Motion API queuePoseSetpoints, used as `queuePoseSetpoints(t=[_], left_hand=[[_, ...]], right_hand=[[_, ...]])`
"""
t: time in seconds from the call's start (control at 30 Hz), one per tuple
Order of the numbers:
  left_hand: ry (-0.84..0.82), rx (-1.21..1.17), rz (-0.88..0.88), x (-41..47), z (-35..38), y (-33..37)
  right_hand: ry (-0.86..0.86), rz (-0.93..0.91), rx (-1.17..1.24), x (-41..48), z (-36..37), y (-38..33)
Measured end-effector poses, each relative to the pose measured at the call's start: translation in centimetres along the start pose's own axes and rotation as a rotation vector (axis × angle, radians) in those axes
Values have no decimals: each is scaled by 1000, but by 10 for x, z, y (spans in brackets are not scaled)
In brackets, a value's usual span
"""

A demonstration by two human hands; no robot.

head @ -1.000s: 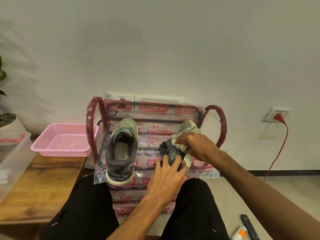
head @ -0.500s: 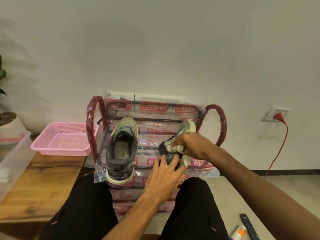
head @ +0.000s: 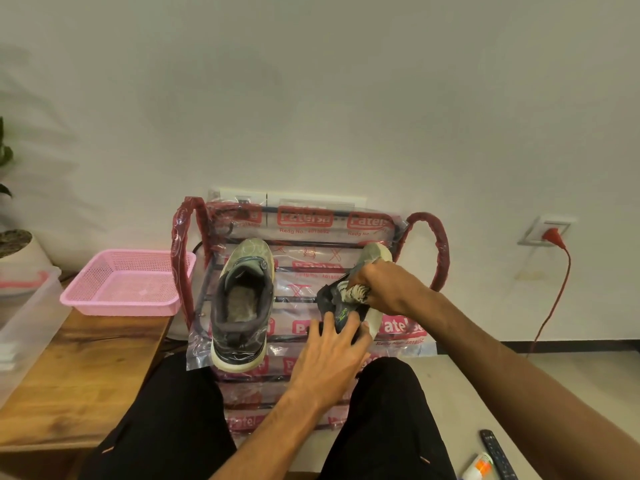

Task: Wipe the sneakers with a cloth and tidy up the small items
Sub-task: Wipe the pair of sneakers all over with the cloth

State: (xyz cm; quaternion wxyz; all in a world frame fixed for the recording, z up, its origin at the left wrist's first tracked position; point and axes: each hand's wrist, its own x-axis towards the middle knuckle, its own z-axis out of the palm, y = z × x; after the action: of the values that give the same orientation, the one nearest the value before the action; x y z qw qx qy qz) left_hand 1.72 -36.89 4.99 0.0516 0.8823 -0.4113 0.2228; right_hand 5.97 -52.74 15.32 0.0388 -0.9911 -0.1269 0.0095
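Two grey-green sneakers sit on the top shelf of a plastic-wrapped red rack (head: 429, 237). The left sneaker (head: 242, 299) stands alone with its opening facing me. My left hand (head: 329, 355) grips the heel of the right sneaker (head: 374, 252), which is tipped on its side. My right hand (head: 388, 285) presses a bunched striped cloth (head: 356, 292) against the sneaker's dark collar. Most of that sneaker is hidden by both hands.
A pink mesh basket (head: 128, 282) rests on a wooden bench (head: 79, 372) at the left, beside a clear plastic bin (head: 24, 327). A black remote (head: 498, 455) and a small tube (head: 479, 467) lie on the floor at lower right. A red cord (head: 554, 292) hangs from a wall socket.
My right hand slid the cloth a little along the right sneaker. That sneaker tipped further onto its side, showing more pale sole. My left hand stayed on the heel.
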Motion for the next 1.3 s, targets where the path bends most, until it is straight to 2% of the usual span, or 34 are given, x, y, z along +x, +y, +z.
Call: queuePoseSetpoints(t=[0.1,0.27,0.43,0.6,0.77,0.93,1.1,1.23,1.3], left_hand=[[13,-14,-24,-1,-2,0],[-27,11,11,3,-3,4],[-8,-14,-42,2,-3,3],[-12,20,-24,2,-3,2],[18,-27,-66,-2,-2,-2],[7,30,-27,2,-2,-1],[33,7,-56,-2,-3,-4],[30,45,-24,0,1,-3],[40,41,-25,0,2,-4]], right_hand=[[-96,-59,182,-3,-1,-3],[34,91,-121,1,0,11],[-90,-41,191,-4,-2,-1],[43,62,-10,1,8,10],[-57,-54,218,-10,-3,-6],[151,109,-18,-10,17,12],[56,6,159,-15,18,5],[166,100,2,-17,14,14],[162,76,52,-18,15,10]])
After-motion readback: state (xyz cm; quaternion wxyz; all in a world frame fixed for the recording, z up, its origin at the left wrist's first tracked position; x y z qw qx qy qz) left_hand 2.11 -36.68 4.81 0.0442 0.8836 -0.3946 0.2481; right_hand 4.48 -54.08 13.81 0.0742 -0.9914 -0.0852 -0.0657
